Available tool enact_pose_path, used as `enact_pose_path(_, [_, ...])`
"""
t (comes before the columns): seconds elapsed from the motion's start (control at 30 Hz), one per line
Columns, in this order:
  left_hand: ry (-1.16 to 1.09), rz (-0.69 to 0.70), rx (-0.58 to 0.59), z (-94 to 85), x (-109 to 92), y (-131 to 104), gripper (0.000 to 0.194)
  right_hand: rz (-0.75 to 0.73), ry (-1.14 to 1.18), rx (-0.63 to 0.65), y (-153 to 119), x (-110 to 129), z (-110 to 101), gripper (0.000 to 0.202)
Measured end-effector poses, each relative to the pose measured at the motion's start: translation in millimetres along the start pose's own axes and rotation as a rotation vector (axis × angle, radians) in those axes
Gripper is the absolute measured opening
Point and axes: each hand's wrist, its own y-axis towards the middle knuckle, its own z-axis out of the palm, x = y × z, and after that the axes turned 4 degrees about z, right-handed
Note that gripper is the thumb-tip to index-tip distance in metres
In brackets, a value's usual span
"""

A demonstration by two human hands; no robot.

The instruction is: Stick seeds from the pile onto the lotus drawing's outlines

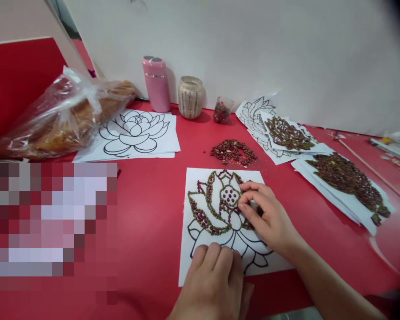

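A white sheet with a black-line lotus drawing lies in front of me, its upper petals outlined and partly filled with small red and green beans. My right hand is over the right side of the drawing, thumb and index finger pinched beside the round seed pod; anything between the tips is too small to make out. On the lower part of the sheet rests my left hand, fingers curled under and tips hidden. Just beyond the paper sits a loose pile of mostly dark red beans.
Along the white wall stand a pink flask, a striped jar and a small clear cup of beans. Lotus sheets lie back left beside a plastic bag. Bean-covered sheets are stacked at right. A blurred patch hides the lower left.
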Motion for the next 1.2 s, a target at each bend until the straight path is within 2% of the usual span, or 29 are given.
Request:
enact_pose_path(0.17, [0.006,0.010,-0.014,0.6,1,-1,0.016,0.032,0.009,0.060,3,-8,-6,0.011])
enact_pose_path(0.37, [0.003,-0.002,0.016,-2.7,0,-1,0.015,0.023,-0.042,0.100,-1,-5,-6,0.011])
enact_pose_path(0.57, [0.003,-0.002,0.009,-1.8,1,1,0.013,0.059,-0.098,0.070,-10,1,-4,0.011])
enact_pose_path(0.7, [-0.001,-0.001,-0.042,-3.0,1,3,0.012,0.073,-0.115,0.039,-13,2,0,0.011])
enact_pose_path(0.83, [-0.004,-0.003,-0.006,-0.6,1,1,0.013,0.067,-0.166,0.000,-15,2,5,0.010])
enact_pose_path(1.0, [0.003,-0.039,-0.105,8.6,-1,-5,0.014,0.050,-0.243,-0.014,-16,2,7,0.011])
enact_pose_path(1.2, [-0.008,0.010,-0.046,2.7,1,-1,0.012,0.043,-0.269,-0.037,-15,2,8,0.011])
